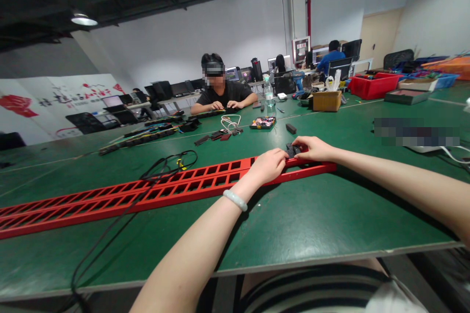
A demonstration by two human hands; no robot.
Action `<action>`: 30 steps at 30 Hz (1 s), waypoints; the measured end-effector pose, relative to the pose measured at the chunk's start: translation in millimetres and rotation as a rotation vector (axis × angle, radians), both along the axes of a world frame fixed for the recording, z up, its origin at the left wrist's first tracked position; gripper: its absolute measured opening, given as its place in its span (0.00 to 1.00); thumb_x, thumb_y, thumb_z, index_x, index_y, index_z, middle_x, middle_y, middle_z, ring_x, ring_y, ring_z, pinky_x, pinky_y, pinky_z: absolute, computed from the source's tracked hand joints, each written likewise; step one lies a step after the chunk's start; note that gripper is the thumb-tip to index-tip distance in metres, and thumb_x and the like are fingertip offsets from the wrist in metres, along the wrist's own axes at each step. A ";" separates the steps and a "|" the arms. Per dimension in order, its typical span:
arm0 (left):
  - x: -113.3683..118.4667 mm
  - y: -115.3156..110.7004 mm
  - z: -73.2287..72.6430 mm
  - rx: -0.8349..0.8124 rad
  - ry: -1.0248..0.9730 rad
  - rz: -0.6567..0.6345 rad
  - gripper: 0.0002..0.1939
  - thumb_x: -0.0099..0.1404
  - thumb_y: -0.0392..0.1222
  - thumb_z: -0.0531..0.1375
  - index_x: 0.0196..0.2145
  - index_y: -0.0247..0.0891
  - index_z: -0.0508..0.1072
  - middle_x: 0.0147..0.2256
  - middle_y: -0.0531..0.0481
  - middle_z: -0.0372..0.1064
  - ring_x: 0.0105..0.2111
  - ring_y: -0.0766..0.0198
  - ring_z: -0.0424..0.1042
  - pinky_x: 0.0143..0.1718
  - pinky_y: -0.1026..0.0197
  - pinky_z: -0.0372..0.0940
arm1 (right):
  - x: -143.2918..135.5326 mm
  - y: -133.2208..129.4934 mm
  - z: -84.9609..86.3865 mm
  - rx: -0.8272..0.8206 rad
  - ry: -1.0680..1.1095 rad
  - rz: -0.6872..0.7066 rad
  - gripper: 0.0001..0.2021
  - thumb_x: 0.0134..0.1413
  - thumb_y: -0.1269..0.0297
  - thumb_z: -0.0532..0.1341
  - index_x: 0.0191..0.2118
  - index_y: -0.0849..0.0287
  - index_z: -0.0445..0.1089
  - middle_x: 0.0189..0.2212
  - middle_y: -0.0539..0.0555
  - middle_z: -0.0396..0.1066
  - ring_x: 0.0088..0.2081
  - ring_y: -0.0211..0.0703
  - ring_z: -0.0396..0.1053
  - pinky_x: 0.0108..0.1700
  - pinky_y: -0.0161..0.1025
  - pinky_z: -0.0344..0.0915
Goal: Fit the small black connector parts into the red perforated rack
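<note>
A long red slotted frame [205,186] lies across the green table, its right end under my hands. At that end sits a small black block [293,150]. My right hand [311,148] pinches the block from the right, thumb and fingers bent round it. From the left, my left hand [270,164] rests over the frame with its fingers curled together, their tips against the block. The undersides of the left fingers are hidden. Just beyond lies another black block [291,128], apart from both hands.
Black cable [157,168] loops over the frame and off the front edge. Farther back lie black pieces [220,135], a white cable [231,124], a small tray [263,122] and a bottle [269,95]. A co-worker [220,90] sits opposite. A red bin [374,85] stands back right.
</note>
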State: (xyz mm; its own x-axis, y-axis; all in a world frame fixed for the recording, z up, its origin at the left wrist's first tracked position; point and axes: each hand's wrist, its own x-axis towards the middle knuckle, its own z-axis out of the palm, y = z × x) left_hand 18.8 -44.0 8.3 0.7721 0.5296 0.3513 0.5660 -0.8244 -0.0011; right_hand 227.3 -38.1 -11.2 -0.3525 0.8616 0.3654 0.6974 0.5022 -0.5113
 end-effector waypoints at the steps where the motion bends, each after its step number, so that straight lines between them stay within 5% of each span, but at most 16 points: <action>1: 0.1 0.0 0.1 0.001 0.001 -0.001 0.12 0.63 0.38 0.46 0.39 0.39 0.67 0.38 0.50 0.65 0.39 0.65 0.66 0.43 0.63 0.61 | 0.0 0.2 -0.1 0.004 -0.003 0.001 0.17 0.40 0.60 0.59 0.40 0.60 0.66 0.28 0.50 0.66 0.28 0.36 0.62 0.29 0.32 0.56; 30: 0.2 -1.9 1.3 -0.007 -0.007 0.005 0.12 0.63 0.38 0.46 0.39 0.39 0.67 0.39 0.49 0.65 0.39 0.66 0.66 0.44 0.63 0.61 | -1.0 -1.5 1.7 -0.005 -0.009 0.000 0.16 0.41 0.61 0.58 0.39 0.60 0.66 0.28 0.50 0.66 0.28 0.36 0.62 0.29 0.32 0.56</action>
State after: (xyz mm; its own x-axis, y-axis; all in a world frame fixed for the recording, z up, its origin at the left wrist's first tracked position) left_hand 19.0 -46.0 9.6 0.7669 0.5362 0.3526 0.5704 -0.8213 0.0083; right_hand 226.3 -39.6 -9.5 -0.3558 0.8634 0.3578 0.7017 0.4996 -0.5079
